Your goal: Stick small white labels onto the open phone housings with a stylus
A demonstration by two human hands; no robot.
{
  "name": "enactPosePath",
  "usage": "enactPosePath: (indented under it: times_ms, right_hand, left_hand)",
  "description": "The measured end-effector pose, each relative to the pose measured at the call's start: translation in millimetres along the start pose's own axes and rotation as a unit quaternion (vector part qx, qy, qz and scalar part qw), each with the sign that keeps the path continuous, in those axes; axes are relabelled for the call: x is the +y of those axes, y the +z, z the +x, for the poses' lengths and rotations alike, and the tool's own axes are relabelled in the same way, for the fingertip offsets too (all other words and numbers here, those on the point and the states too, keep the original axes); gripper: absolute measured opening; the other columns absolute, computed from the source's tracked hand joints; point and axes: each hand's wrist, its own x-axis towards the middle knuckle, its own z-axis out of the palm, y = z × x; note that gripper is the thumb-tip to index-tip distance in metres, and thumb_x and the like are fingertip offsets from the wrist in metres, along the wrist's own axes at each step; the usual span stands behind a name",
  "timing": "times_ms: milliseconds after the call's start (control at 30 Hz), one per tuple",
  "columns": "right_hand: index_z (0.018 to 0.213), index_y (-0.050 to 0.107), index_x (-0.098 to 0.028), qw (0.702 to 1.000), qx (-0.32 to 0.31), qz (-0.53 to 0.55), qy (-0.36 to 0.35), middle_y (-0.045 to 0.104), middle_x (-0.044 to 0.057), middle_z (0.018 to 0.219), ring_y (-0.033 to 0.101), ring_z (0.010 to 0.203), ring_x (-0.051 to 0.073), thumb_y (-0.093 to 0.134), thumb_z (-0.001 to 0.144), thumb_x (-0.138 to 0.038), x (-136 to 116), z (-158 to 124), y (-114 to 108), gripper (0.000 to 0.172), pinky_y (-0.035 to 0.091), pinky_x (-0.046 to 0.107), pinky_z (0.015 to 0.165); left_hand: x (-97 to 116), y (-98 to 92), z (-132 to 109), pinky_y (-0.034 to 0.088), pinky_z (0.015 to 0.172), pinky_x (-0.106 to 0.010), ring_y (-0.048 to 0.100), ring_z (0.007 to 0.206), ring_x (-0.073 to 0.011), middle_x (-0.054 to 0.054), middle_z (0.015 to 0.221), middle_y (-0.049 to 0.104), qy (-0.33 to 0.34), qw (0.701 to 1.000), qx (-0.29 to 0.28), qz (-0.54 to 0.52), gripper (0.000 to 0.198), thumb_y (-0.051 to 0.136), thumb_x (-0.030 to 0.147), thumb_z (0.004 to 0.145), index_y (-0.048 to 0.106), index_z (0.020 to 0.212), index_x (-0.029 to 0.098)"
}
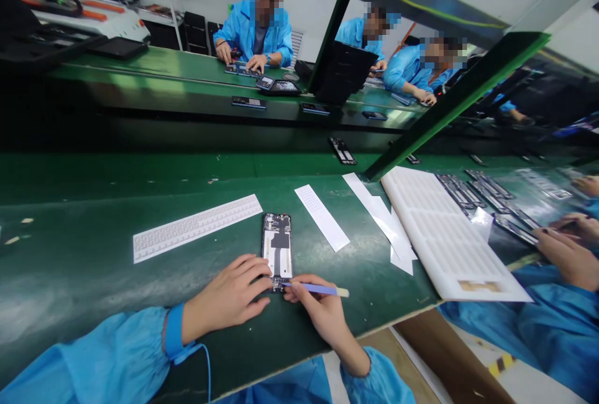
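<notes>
An opened smartphone (283, 248) lies on the green bench in front of me, its inner boards, white battery and dark ribbon cable exposed. My left hand (234, 291) rests on the bench with fingers spread, the fingertips against the phone's lower left edge. In my right hand (318, 307) is a pair of purple tweezers (321, 290), pinched between thumb and fingers; the tip reaches the phone's bottom board. What lies under the tip is too small to make out. A white sheet of small stickers (196, 226) is left of the phone, and a narrower sticker sheet (322, 216) is to its right.
White paper strips (381, 216) and a white slotted foam tray (453, 235) lie to the right. Beyond it, several phone frames (486, 192) sit near a co-worker's hands (568, 248). A green slanted post (458, 104) rises ahead. Another phone (343, 150) lies farther back.
</notes>
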Motion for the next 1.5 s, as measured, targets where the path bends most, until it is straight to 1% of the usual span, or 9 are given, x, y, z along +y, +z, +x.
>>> enactPosePath:
  times_ms: [300,433,500,633,733,1033,1200,1367,1500]
  right_hand:
    - [0.086,0.074,-0.018,1.0,0.003,-0.007,0.01,0.076,0.008,0.072,0.073,0.066,0.024,0.073,0.083,-0.047,1.9,-0.2,1.8,0.029,0.062,0.034,0.064]
    - [0.1,0.07,-0.021,0.999,0.046,0.013,0.011,0.076,0.006,0.073,0.073,0.063,0.024,0.073,0.082,-0.049,3.9,-0.6,1.4,0.034,0.062,0.035,0.063]
    - [0.1,0.071,-0.022,0.999,0.051,0.016,0.01,0.076,0.006,0.072,0.072,0.062,0.024,0.074,0.081,-0.049,3.6,-1.0,0.6,0.033,0.062,0.036,0.063]
    - [0.088,0.075,-0.024,1.0,0.012,-0.021,-0.003,0.075,0.005,0.068,0.071,0.059,0.024,0.074,0.08,-0.045,0.8,-2.3,-0.2,0.023,0.062,0.036,0.061]
    - [0.086,0.077,-0.025,0.999,-0.006,-0.046,-0.013,0.075,0.004,0.068,0.071,0.06,0.024,0.073,0.081,-0.043,-1.2,-2.6,0.4,0.019,0.061,0.036,0.06]
    - [0.085,0.078,-0.025,0.995,-0.022,-0.086,-0.033,0.075,0.003,0.069,0.071,0.061,0.023,0.071,0.084,-0.037,-1.5,-1.4,0.3,0.014,0.059,0.032,0.061]
    - [0.086,0.078,-0.025,0.996,-0.048,-0.078,-0.014,0.075,0.004,0.07,0.071,0.062,0.023,0.071,0.085,-0.038,-1.9,-0.2,-3.6,0.015,0.059,0.032,0.061]
    - [0.088,0.079,-0.024,0.996,-0.07,-0.059,0.001,0.076,0.004,0.072,0.072,0.065,0.023,0.072,0.084,-0.038,-5.4,2.9,-5.9,0.015,0.06,0.031,0.065]
    - [0.087,0.078,-0.022,0.998,-0.057,-0.021,0.001,0.074,0.004,0.067,0.07,0.06,0.02,0.073,0.083,-0.041,-1.1,0.7,-1.3,0.02,0.058,0.029,0.061]
  left_hand:
    - [0.1,0.1,-0.1,0.04,0.106,-0.047,0.057,0.112,-0.0233,-0.006,0.109,0.065,0.028,0.999,0.011,0.034,0.023,0.057,0.024,0.092,0.063,0.114,0.023]
    - [-0.5,0.8,-1.6,0.041,0.105,-0.046,0.057,0.109,-0.0225,-0.006,0.11,0.064,0.034,0.999,0.013,0.035,0.022,0.055,0.024,0.093,0.062,0.113,0.023]
    - [-1.0,0.9,-2.2,0.043,0.103,-0.045,0.058,0.108,-0.0222,-0.008,0.112,0.063,0.024,0.999,0.014,0.023,0.017,0.056,0.024,0.092,0.062,0.107,0.021]
    - [-2.0,2.1,-2.8,0.046,0.101,-0.045,0.058,0.108,-0.0233,-0.008,0.109,0.064,0.01,1.0,0.021,0.01,0.012,0.058,0.026,0.09,0.06,0.1,0.019]
    - [-2.0,2.8,-2.6,0.046,0.1,-0.045,0.058,0.107,-0.0235,-0.008,0.108,0.063,0.011,1.0,0.019,0.013,0.011,0.059,0.026,0.089,0.06,0.098,0.019]
    - [-1.9,2.8,-2.4,0.045,0.1,-0.044,0.056,0.108,-0.024,-0.008,0.11,0.061,0.002,1.0,0.007,0.015,0.011,0.061,0.025,0.088,0.059,0.098,0.019]
    - [-2.0,3.7,-2.3,0.046,0.099,-0.044,0.056,0.106,-0.0241,-0.007,0.108,0.06,-0.004,1.0,0.006,0.013,0.01,0.062,0.024,0.086,0.058,0.094,0.019]
    - [-2.9,3.0,0.2,0.045,0.1,-0.043,0.056,0.106,-0.0239,-0.007,0.108,0.061,-0.01,1.0,0.0,0.013,0.01,0.062,0.025,0.086,0.059,0.094,0.019]
    - [-2.6,-1.9,-4.2,0.047,0.099,-0.04,0.057,0.108,-0.0232,-0.006,0.11,0.062,0.003,0.999,0.012,0.036,0.016,0.059,0.025,0.088,0.061,0.104,0.021]
